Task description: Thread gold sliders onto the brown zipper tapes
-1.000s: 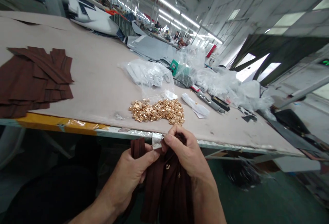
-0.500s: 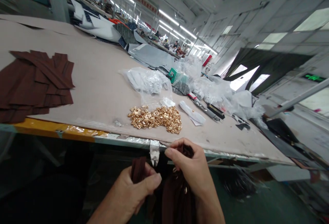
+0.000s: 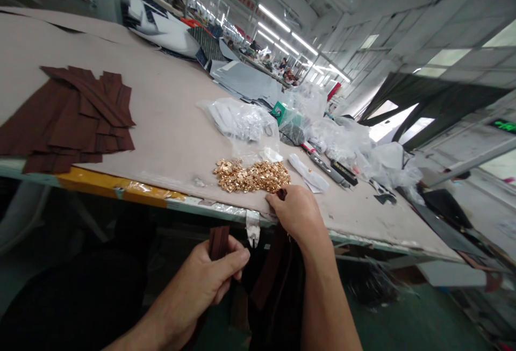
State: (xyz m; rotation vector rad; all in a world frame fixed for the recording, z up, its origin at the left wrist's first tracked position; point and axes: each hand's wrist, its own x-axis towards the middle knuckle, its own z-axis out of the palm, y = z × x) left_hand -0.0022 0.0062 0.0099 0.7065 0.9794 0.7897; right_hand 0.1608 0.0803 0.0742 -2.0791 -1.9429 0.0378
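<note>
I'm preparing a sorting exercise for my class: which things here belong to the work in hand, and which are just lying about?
Seemingly part of the work:
brown strip in the left hand
brown strips hanging below the right hand
gold-coloured pieces
brown pile

Apparently just lying about:
plastic bag
grey sheets
white strip
grey tool

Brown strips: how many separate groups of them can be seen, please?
3: a pile at the table's left, a bundle in the left hand, and a bunch hanging from the right hand. Others may be hidden.
</note>
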